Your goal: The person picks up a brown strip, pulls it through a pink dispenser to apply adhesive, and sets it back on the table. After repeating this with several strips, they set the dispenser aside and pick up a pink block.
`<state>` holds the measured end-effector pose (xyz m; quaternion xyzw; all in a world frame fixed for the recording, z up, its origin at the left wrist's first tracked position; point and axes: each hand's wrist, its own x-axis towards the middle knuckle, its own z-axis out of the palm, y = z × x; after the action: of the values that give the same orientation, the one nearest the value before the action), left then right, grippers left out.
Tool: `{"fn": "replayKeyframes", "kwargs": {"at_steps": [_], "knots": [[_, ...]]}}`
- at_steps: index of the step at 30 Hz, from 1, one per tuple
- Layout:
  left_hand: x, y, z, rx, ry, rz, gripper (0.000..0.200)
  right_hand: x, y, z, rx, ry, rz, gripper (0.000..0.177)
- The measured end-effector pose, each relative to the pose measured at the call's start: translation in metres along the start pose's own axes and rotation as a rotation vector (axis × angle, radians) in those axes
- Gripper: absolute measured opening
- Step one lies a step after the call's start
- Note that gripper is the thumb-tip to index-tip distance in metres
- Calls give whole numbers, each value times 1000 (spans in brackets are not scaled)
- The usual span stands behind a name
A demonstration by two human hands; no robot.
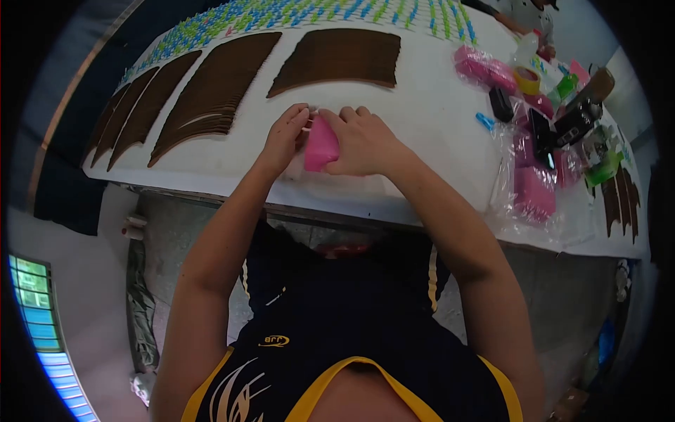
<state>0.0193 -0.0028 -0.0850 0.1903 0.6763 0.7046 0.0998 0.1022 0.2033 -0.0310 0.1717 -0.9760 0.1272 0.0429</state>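
Note:
A pink block (321, 144) is held upright over the white table (436, 141), near its front edge. My right hand (362, 141) grips it from the right, with the thumb along its top and fingers around its side. On its left is my left hand (287, 135), fingers curled, with small pale tips showing between it and the block. What those pale bits are is too small to tell. Behind my hands lies a fanned stack of dark brown curved strips (337, 60).
More brown strip stacks (218, 91) lie at the left. Rows of green and blue pieces (281, 21) cover the back. At the right are pink packs in plastic (534, 190), yellow tape (526, 81), a phone (541, 137) and a blue clip (485, 121). A person (527, 14) is at the far right.

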Motion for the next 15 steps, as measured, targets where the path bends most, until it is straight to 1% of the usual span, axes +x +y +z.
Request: {"fn": "replayKeyframes", "kwargs": {"at_steps": [1,2,4,5,8,12,15], "knots": [[-8,-3,9,-143,-52,-32,41,-1,1,2,18,35,-10,100],[-13,-4,13,-132,-74,-62,41,-2,2,4,27,70,-22,98],[-13,0,8,243,-98,114,43,-5,3,8,57,100,-6,96],[-13,-2,9,240,-113,107,43,-5,3,9,60,131,-20,95],[-11,-3,7,186,-108,112,44,-3,3,9,48,120,-21,95],[-15,-4,10,219,-46,118,42,-6,0,3,53,99,-4,96],[-14,-6,9,187,-104,153,42,-6,-1,6,45,105,20,96]]}}
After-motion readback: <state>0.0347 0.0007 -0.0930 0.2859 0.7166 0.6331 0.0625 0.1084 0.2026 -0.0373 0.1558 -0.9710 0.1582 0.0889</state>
